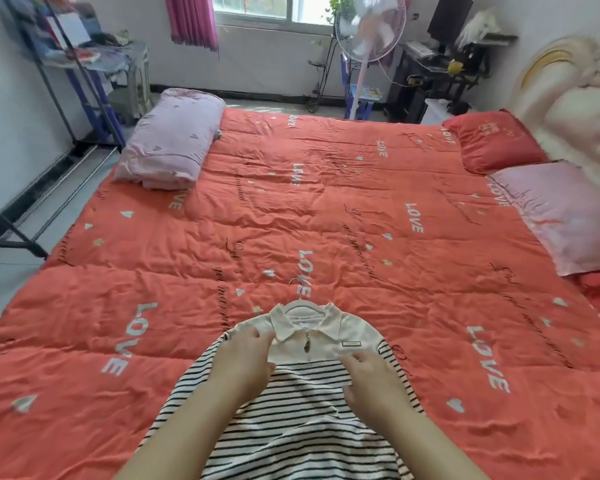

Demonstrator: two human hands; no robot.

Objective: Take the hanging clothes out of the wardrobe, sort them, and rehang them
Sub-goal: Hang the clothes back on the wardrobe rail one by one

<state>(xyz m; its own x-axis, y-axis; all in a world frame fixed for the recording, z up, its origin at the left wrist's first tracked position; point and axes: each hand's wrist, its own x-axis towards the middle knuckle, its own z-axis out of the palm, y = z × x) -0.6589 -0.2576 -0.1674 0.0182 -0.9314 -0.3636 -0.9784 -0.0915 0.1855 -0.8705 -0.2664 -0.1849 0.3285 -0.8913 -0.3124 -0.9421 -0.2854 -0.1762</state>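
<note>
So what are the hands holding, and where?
The striped shirt: left hand pinches its white part beside the collar, right hand pinches the white part's lower edge.

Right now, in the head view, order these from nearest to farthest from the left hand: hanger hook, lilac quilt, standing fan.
From the left hand:
1. hanger hook, just past the shirt collar.
2. lilac quilt, far left corner of the bed.
3. standing fan, beyond the bed.

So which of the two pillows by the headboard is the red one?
The red pillow is the farther of the two. The pink pillow lies right beside it, nearer the person wearing the camera.
</note>
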